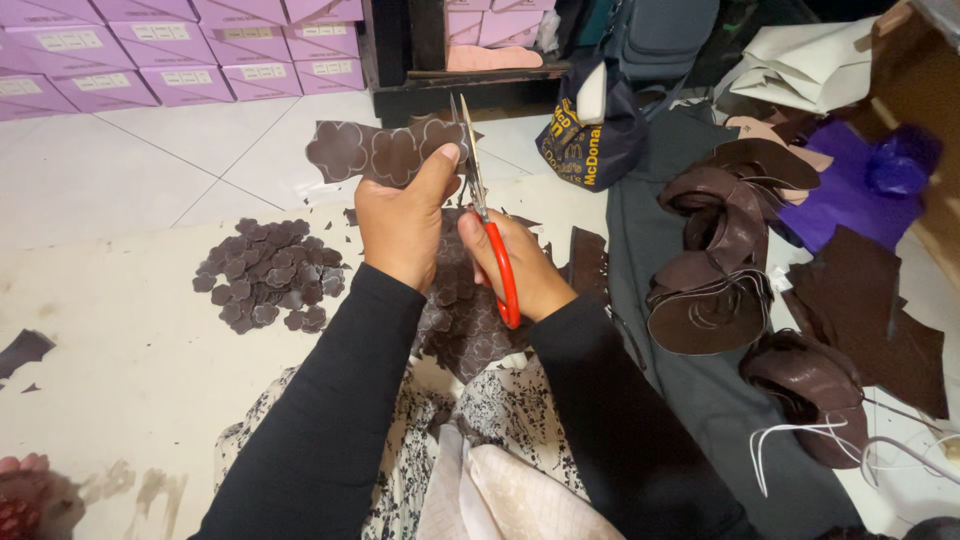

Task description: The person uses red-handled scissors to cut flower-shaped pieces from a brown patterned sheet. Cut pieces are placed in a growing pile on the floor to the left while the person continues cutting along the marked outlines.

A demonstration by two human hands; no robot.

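My left hand (400,220) pinches a strip of dark brown leather (385,150) marked with flower outlines, held up in front of me. My right hand (520,265) grips red-handled scissors (490,225), blades pointing up and set against the strip's right edge beside my left thumb. Below my hands hangs more of the brown leather (465,320) with flower shapes traced on it. A pile of several cut brown flower pieces (268,275) lies on the floor to the left.
Rolled brown leather pieces (715,270) and scraps (865,320) lie at the right on grey cloth. A dark bag (590,135) sits ahead. Lilac boxes (150,55) are stacked at the back left. A purple bag (860,180) is at far right.
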